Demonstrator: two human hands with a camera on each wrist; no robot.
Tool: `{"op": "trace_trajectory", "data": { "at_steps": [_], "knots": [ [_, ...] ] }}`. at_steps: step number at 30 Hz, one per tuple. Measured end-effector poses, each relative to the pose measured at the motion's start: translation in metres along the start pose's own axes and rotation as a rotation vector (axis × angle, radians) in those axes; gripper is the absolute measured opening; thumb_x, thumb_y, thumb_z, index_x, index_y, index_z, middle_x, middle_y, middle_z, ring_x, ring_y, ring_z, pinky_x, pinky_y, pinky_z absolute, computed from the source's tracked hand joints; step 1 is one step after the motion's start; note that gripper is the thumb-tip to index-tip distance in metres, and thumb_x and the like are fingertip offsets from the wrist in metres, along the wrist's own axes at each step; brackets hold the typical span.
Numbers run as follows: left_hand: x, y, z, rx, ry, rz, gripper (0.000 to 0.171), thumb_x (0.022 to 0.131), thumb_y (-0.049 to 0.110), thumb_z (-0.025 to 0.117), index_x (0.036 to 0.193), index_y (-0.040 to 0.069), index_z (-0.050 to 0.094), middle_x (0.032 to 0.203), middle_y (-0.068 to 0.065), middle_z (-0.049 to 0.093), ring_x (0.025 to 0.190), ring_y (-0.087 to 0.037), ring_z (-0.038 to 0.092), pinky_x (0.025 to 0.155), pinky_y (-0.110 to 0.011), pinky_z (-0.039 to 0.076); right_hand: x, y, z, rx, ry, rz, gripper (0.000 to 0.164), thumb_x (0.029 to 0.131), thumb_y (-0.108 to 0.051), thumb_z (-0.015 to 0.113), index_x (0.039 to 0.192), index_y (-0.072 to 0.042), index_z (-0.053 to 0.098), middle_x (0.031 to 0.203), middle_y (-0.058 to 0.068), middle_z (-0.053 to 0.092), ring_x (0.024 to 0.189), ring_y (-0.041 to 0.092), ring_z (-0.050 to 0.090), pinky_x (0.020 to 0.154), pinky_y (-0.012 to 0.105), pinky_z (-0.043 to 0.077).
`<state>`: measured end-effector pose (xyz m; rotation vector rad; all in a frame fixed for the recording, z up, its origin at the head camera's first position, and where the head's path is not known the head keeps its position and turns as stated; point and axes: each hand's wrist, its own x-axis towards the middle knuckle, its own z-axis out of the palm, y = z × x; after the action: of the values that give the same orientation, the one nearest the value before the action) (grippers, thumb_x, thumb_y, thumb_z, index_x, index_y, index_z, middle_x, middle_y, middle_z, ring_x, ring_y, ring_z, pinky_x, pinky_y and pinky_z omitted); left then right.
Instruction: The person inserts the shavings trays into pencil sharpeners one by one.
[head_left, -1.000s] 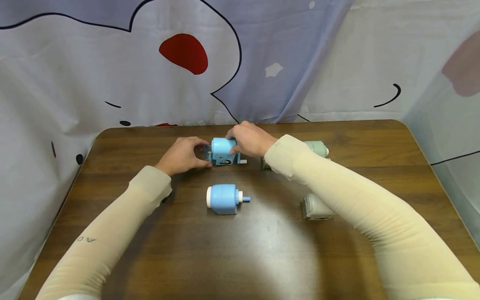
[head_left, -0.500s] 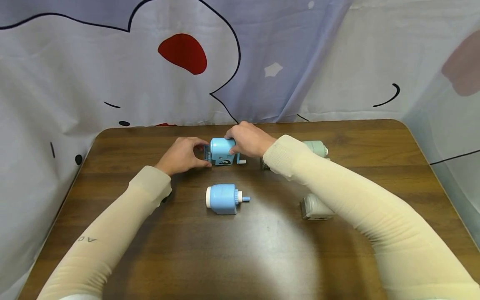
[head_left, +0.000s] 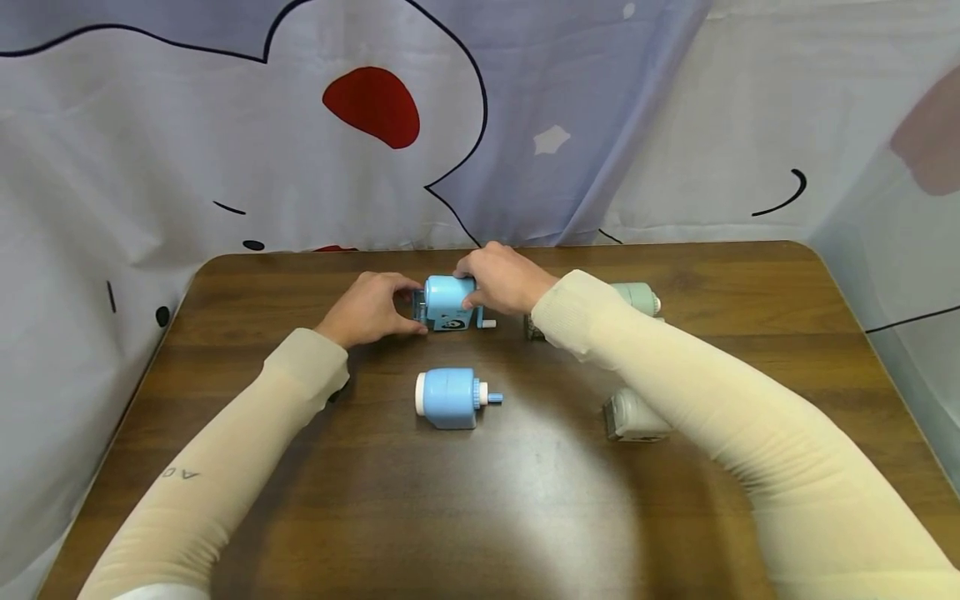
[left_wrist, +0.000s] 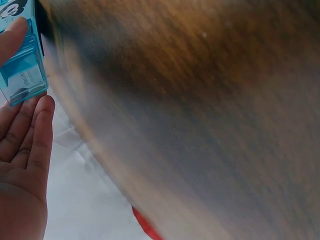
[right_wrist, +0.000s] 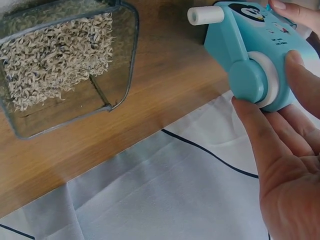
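Observation:
A light blue crank pencil sharpener [head_left: 447, 293] with a panda print stands near the back of the table. My right hand [head_left: 504, 279] grips its body from above, thumb on the near side and fingers over the far side, beside the crank with its white knob [right_wrist: 206, 15]. At the other end, my left hand [head_left: 369, 308] holds the clear blue front part [left_wrist: 25, 77] between thumb and fingertips. Nearer to me a second, plain blue pencil sharpener [head_left: 448, 398] with a white front ring lies on the table, touched by neither hand.
Under my right forearm are a green sharpener [head_left: 636, 297] and a grey-white one [head_left: 633, 415], both partly hidden by the sleeve. A clear bin of pencil shavings [right_wrist: 60, 65] sits right of the held sharpener. A printed curtain [head_left: 547, 183] hangs behind the wooden table [head_left: 420, 508].

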<state>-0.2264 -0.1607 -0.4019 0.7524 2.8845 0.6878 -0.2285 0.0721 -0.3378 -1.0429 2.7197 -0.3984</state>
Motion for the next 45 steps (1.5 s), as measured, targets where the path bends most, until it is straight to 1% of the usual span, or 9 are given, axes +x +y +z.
{"op": "trace_trajectory", "data": {
  "at_steps": [12,22,27,34,45],
  "knots": [
    [0.005,0.005,0.001,0.03,-0.01,0.012,0.066,0.061,0.04,0.085,0.113,0.005,0.066,0.101,-0.004,0.066,0.088,-0.016,0.057,0.077,-0.033,0.049,-0.002,0.003,0.0,0.001,0.007,-0.011,0.042,0.081,-0.027,0.074,0.115,-0.005,0.065,0.106,0.006,0.067,0.085,0.013,0.061,0.079,0.028,0.049],
    [0.009,0.008,0.001,0.04,-0.017,0.041,0.069,0.06,0.041,0.086,0.113,0.001,0.065,0.101,-0.007,0.066,0.088,-0.018,0.059,0.077,-0.034,0.05,-0.002,0.002,-0.001,0.008,0.006,-0.007,0.041,0.08,-0.027,0.074,0.113,-0.005,0.066,0.104,0.006,0.068,0.083,0.013,0.061,0.077,0.028,0.049],
    [0.011,0.01,0.003,0.037,-0.008,0.045,0.067,0.059,0.042,0.086,0.11,0.002,0.066,0.099,-0.005,0.067,0.084,-0.015,0.059,0.074,-0.032,0.05,-0.002,0.002,-0.002,0.002,0.002,0.007,0.041,0.08,-0.027,0.074,0.114,-0.005,0.065,0.106,0.006,0.067,0.086,0.013,0.061,0.078,0.027,0.049],
    [0.012,0.011,0.004,0.048,0.002,0.049,0.064,0.058,0.042,0.086,0.105,0.004,0.067,0.095,-0.001,0.067,0.081,-0.013,0.059,0.073,-0.031,0.05,-0.001,0.003,0.0,0.006,0.013,-0.02,0.039,0.08,-0.026,0.074,0.112,-0.005,0.066,0.103,0.005,0.068,0.083,0.013,0.06,0.077,0.028,0.049],
    [0.013,0.014,0.006,0.039,-0.013,0.041,0.065,0.058,0.041,0.086,0.107,0.004,0.066,0.097,-0.001,0.067,0.082,-0.013,0.059,0.075,-0.031,0.05,-0.003,0.002,-0.001,0.021,0.017,-0.009,0.038,0.08,-0.025,0.074,0.112,-0.005,0.066,0.101,0.005,0.068,0.081,0.012,0.06,0.075,0.027,0.049]
  ]
}}
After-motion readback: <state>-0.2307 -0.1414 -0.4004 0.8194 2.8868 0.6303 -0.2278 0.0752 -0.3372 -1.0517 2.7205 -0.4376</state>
